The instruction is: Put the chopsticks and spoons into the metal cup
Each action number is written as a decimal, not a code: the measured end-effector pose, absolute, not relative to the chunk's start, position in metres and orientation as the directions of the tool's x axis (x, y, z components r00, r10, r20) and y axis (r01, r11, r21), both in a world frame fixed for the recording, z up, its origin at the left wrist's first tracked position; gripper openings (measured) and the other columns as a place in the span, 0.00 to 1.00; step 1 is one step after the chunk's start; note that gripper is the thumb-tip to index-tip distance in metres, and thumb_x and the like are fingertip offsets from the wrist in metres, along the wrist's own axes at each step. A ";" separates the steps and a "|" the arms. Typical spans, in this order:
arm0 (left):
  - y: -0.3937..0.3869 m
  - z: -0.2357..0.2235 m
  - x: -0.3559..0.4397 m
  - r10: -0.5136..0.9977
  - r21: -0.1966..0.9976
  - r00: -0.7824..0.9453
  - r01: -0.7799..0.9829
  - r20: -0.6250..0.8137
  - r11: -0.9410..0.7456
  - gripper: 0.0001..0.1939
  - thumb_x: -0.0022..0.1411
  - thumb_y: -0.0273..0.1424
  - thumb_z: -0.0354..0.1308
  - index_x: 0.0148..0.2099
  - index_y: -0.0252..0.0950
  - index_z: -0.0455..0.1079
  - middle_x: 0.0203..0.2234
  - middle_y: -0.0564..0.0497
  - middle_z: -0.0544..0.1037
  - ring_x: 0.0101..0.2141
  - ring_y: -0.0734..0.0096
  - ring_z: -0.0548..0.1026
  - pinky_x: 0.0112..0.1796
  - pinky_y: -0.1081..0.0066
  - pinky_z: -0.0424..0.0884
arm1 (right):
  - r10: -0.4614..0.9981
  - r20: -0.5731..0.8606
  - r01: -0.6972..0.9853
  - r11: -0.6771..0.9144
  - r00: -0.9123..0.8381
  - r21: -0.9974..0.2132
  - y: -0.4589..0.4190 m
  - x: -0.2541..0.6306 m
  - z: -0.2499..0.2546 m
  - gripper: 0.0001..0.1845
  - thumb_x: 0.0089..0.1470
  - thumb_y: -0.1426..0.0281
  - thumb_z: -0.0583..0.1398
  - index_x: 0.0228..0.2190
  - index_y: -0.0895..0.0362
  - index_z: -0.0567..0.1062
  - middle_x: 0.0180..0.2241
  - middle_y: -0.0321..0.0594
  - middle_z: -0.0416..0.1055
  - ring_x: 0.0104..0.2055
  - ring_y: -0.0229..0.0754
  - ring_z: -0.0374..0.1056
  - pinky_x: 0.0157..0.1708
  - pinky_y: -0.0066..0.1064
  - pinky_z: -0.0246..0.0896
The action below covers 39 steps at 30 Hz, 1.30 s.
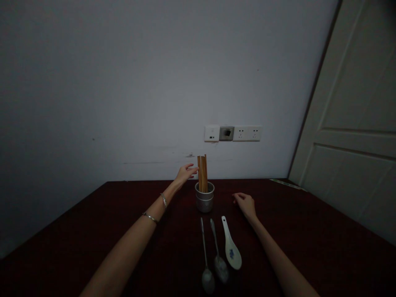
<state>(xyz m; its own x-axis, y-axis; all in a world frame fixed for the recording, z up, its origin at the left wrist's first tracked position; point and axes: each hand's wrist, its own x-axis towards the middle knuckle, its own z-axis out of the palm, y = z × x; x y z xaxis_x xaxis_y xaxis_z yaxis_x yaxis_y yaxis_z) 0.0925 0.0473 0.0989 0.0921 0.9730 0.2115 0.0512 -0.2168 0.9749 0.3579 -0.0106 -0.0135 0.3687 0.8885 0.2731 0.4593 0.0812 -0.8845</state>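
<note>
My left hand [185, 173] is raised with its fingers spread, just left of the tops of the wooden chopsticks [202, 173]; it holds nothing. The chopsticks stand upright in a small metal cup [204, 200] on the dark red table [93, 231]. My right hand [245, 203] rests on the table to the right of the cup, fingers loosely curled and flat, holding nothing. Two metal spoons [213, 255] and a white ceramic spoon [231, 245] with a blue mark lie side by side in front of the cup, between my forearms.
A plain wall stands right behind the table, with a row of sockets [232, 133] above the cup. A pale door [355, 115] is at the right. The room is dim.
</note>
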 end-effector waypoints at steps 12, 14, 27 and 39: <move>0.033 0.039 0.009 0.979 0.983 -0.142 0.133 0.145 -0.127 0.11 0.55 0.32 0.54 0.39 0.30 0.67 0.29 0.45 0.75 0.27 0.72 0.74 0.25 0.75 0.68 | 0.890 0.307 0.489 0.113 0.337 -0.865 -0.009 0.359 -0.015 0.18 0.42 0.61 0.54 0.24 0.61 0.77 0.17 0.40 0.71 0.23 0.42 0.68 0.26 0.27 0.57; 0.030 0.020 -0.001 0.985 0.981 -0.139 0.177 0.102 -0.077 0.09 0.55 0.32 0.54 0.35 0.30 0.67 0.25 0.48 0.75 0.24 0.73 0.73 0.24 0.75 0.68 | 0.892 0.319 0.502 0.125 0.321 -0.856 -0.010 0.359 -0.015 0.18 0.43 0.61 0.53 0.23 0.61 0.77 0.17 0.39 0.71 0.23 0.42 0.68 0.26 0.27 0.57; 0.014 -0.018 -0.007 0.947 0.916 -0.076 0.287 0.313 -0.279 0.19 0.56 0.44 0.48 0.30 0.32 0.68 0.22 0.49 0.74 0.25 0.70 0.73 0.30 0.71 0.68 | 0.870 0.391 0.521 0.193 0.301 -0.831 -0.008 0.357 -0.020 0.21 0.47 0.59 0.51 0.27 0.61 0.77 0.22 0.41 0.74 0.27 0.43 0.70 0.29 0.28 0.60; 0.008 -0.010 -0.007 0.959 0.952 -0.140 0.218 0.247 -0.213 0.17 0.56 0.42 0.50 0.27 0.32 0.67 0.21 0.48 0.75 0.24 0.70 0.74 0.29 0.72 0.69 | 0.915 0.372 0.895 0.026 0.159 -0.446 -0.033 0.368 -0.005 0.23 0.52 0.73 0.48 0.47 0.64 0.71 0.47 0.51 0.70 0.49 0.44 0.65 0.50 0.31 0.54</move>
